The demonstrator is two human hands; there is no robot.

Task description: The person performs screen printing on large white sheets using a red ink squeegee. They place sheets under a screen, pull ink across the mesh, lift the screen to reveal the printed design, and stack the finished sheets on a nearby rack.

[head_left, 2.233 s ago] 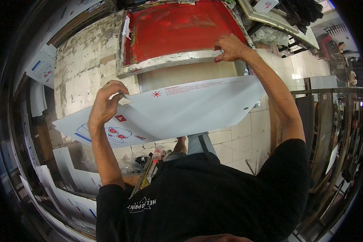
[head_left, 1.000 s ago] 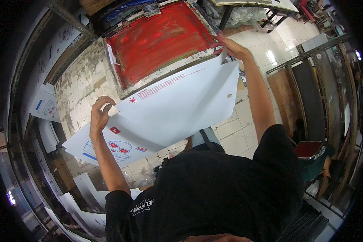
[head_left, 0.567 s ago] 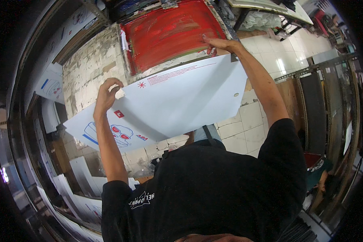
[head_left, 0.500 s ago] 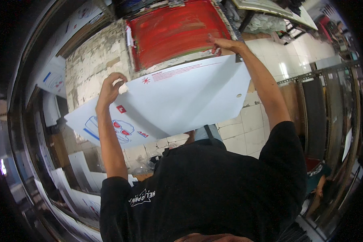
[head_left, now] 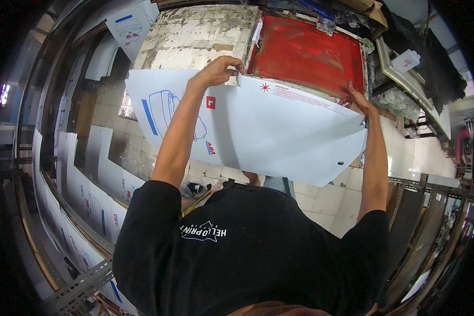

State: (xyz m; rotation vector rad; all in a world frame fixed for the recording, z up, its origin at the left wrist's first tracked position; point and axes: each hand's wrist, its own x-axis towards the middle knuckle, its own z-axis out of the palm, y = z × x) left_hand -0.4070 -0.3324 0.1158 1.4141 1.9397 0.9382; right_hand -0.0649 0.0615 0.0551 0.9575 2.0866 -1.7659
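Observation:
A large white printed sheet (head_left: 289, 126) with blue line drawings and red marks slants in front of me, between my body and the worktable. My left hand (head_left: 218, 72) pinches its far edge near the middle, fingers curled, beside a small whitish scrap (head_left: 234, 80). At the far right corner my right hand (head_left: 361, 101) grips the same edge; its fingertips look stained red and are partly hidden. Just beyond the sheet lies a screen-printing frame (head_left: 310, 55), its mesh covered with red ink.
Left of the frame is a worn, tape-patched table top (head_left: 195, 39). Metal racks with more printed sheets (head_left: 95, 203) line the left side. Another rack (head_left: 411, 231) stands at the right, and a side table (head_left: 413, 81) at the far right. The floor (head_left: 321, 203) is pale tile.
The view has swung left, so table, red frame, sheet and both hands now appear farther right. Both hands keep hold of the sheet's far edge.

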